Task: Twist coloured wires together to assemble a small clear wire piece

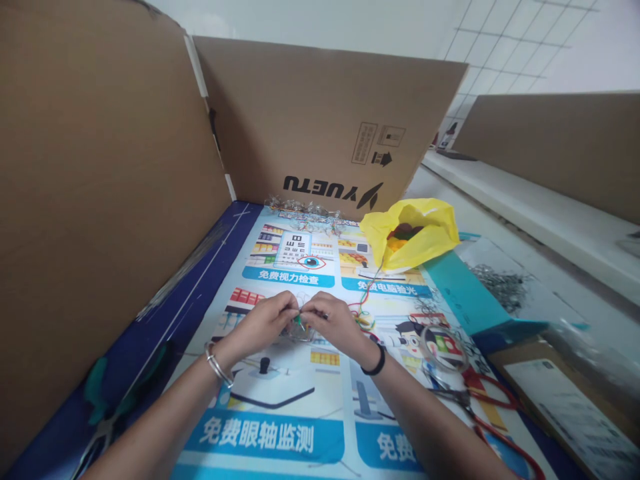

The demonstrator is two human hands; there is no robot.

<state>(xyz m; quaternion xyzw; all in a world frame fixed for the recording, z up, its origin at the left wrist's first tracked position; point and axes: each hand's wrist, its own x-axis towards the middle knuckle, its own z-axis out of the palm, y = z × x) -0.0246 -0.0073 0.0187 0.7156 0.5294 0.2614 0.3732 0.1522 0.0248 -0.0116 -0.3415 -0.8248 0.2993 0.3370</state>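
Observation:
My left hand and my right hand meet over the middle of the printed mat. Both are closed in a pinch, thumbs against fingers, at a small green piece. Its exact kind is too small to make out. Thin, shiny, wire-like strands show just below the fingertips. To the right of my right hand, colored yarn in red, green and yellow lies on the mat. A strand of it runs up to an open yellow bag with dark red and yellow contents.
Tall cardboard panels stand at the left and back. Red-handled scissors and a clear ring-shaped roll lie right. Green-handled pliers lie left. Tangled wire sits beyond a teal sheet; silvery coils line the back edge.

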